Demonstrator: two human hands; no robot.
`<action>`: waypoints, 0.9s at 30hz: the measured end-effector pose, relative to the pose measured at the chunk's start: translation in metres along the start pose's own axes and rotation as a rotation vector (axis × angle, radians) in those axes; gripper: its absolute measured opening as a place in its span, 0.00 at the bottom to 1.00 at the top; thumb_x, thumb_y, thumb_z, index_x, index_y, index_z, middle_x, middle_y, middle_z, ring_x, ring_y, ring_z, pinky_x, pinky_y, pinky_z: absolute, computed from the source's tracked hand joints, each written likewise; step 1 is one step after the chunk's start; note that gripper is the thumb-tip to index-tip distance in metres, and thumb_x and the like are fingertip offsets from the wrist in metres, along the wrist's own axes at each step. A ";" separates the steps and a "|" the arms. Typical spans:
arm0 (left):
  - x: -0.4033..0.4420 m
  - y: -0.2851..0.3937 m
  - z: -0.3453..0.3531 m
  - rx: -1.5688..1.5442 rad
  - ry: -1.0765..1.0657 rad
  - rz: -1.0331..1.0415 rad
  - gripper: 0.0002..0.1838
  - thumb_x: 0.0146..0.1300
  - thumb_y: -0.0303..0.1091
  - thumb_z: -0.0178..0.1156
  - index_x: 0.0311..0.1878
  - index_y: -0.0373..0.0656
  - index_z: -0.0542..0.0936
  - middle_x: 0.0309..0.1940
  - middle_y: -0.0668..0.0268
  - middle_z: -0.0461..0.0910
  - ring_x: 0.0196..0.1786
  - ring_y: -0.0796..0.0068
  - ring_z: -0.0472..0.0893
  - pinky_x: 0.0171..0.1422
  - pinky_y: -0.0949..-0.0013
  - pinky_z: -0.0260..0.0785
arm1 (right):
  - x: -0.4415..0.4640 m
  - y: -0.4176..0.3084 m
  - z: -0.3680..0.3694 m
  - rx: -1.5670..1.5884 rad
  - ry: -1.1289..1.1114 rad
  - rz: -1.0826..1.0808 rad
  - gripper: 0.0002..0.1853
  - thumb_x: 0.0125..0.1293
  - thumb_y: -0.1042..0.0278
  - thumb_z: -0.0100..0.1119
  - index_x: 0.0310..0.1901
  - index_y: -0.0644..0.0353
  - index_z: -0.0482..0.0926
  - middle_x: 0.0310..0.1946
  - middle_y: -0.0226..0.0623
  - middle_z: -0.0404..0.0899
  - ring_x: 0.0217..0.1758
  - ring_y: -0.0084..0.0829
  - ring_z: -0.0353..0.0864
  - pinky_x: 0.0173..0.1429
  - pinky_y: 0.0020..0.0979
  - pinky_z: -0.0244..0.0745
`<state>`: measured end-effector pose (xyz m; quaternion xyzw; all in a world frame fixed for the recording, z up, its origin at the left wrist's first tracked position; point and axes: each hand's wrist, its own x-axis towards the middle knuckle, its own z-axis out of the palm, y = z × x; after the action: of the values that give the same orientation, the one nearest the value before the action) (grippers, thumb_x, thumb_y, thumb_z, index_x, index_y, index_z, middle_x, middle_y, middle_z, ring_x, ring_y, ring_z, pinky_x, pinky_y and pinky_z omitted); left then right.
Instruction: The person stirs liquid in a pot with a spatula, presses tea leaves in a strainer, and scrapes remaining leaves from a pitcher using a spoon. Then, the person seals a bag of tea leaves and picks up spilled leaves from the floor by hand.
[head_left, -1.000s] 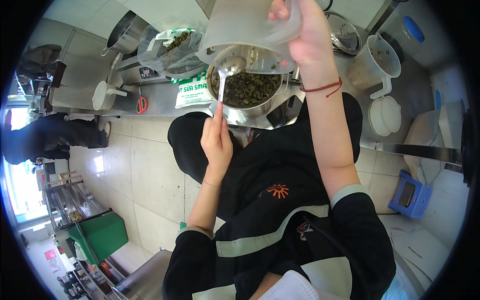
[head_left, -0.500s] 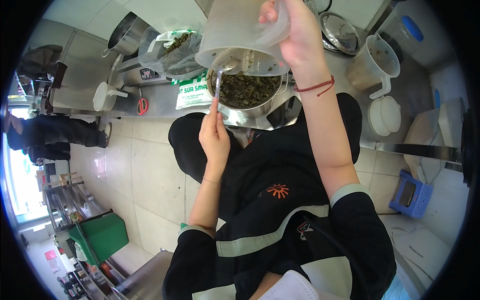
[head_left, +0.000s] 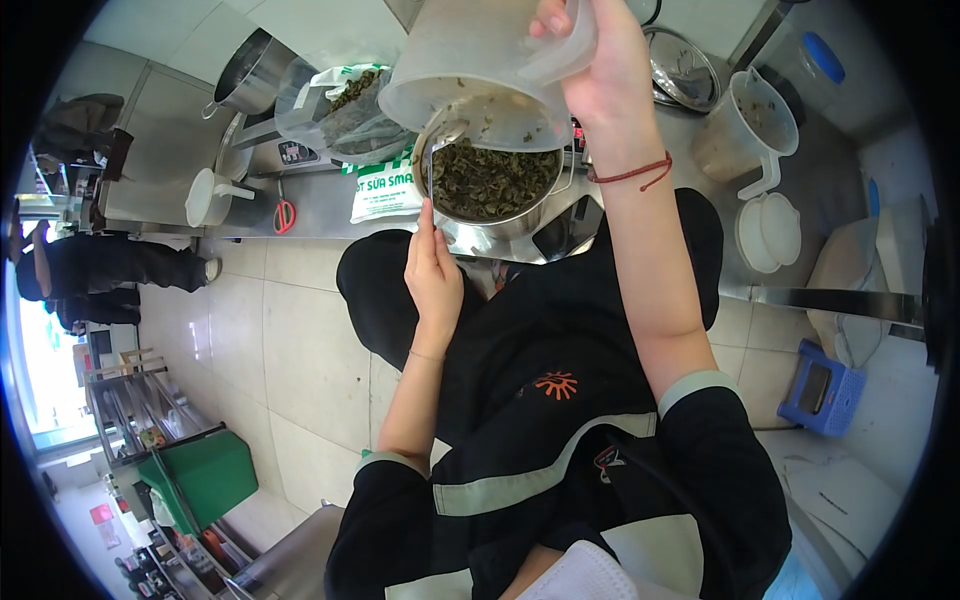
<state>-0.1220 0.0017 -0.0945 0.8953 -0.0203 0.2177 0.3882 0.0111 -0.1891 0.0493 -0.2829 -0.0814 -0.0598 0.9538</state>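
Note:
My right hand (head_left: 600, 75) grips the handle of a translucent plastic pitcher (head_left: 455, 50), tilted mouth-down over a steel pot (head_left: 515, 222). Dark wet leaves (head_left: 490, 182) fill much of the pot, and leaf bits cling inside the pitcher's rim. In my left hand (head_left: 434, 280) is a metal spoon (head_left: 432, 165), its handle pinched between the fingers. The spoon's bowl is raised at the pitcher's mouth, above the left side of the pot; whether it touches the pitcher I cannot tell.
Left of the pot are a printed white bag (head_left: 385, 198), a clear bag of dry leaves (head_left: 345, 110), red scissors (head_left: 285, 212) and a white jug (head_left: 205, 197). A second pitcher (head_left: 745, 130) and white lids (head_left: 768, 230) stand right. Another person (head_left: 110, 262) is far left.
The pitcher has tipped slightly, showing more of its inside, and shifted a little left. The spoon's bowl has risen slightly at its mouth. More leaves in the pot are visible.

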 end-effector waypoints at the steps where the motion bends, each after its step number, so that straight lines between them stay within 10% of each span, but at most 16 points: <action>1: -0.002 0.000 -0.001 -0.003 -0.026 -0.072 0.19 0.67 0.25 0.44 0.61 0.38 0.68 0.51 0.54 0.76 0.50 0.62 0.77 0.53 0.70 0.67 | 0.001 0.000 -0.001 0.011 -0.020 0.007 0.12 0.66 0.60 0.49 0.25 0.52 0.68 0.13 0.26 0.64 0.19 0.22 0.66 0.27 0.23 0.63; 8: -0.015 -0.006 -0.005 0.031 -0.049 0.011 0.19 0.67 0.25 0.44 0.60 0.37 0.68 0.50 0.53 0.76 0.50 0.62 0.77 0.53 0.69 0.67 | 0.004 -0.003 0.005 -0.025 0.003 -0.049 0.11 0.65 0.61 0.49 0.25 0.53 0.67 0.13 0.27 0.65 0.18 0.22 0.66 0.26 0.24 0.64; 10: -0.004 -0.004 -0.003 0.064 0.066 0.223 0.20 0.64 0.22 0.47 0.60 0.37 0.68 0.32 0.56 0.75 0.32 0.63 0.75 0.39 0.69 0.69 | 0.004 -0.002 0.004 -0.030 0.004 -0.026 0.11 0.66 0.61 0.49 0.25 0.53 0.68 0.14 0.27 0.65 0.19 0.22 0.66 0.27 0.24 0.64; 13: 0.028 0.009 0.002 0.047 0.147 0.272 0.20 0.64 0.22 0.47 0.60 0.37 0.68 0.32 0.56 0.75 0.32 0.62 0.75 0.39 0.69 0.68 | 0.001 0.003 0.006 -0.051 -0.012 0.002 0.11 0.66 0.62 0.49 0.26 0.54 0.69 0.15 0.27 0.66 0.20 0.22 0.67 0.28 0.23 0.63; 27: -0.004 -0.006 -0.005 0.204 -0.068 0.211 0.22 0.61 0.22 0.53 0.60 0.46 0.71 0.23 0.61 0.68 0.23 0.66 0.70 0.29 0.69 0.66 | -0.002 0.008 0.005 -0.040 -0.072 0.047 0.13 0.66 0.59 0.50 0.26 0.55 0.69 0.15 0.28 0.66 0.21 0.22 0.67 0.28 0.24 0.64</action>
<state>-0.1263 0.0092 -0.0975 0.9299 -0.1050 0.2279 0.2691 0.0096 -0.1796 0.0492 -0.3055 -0.1076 -0.0291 0.9456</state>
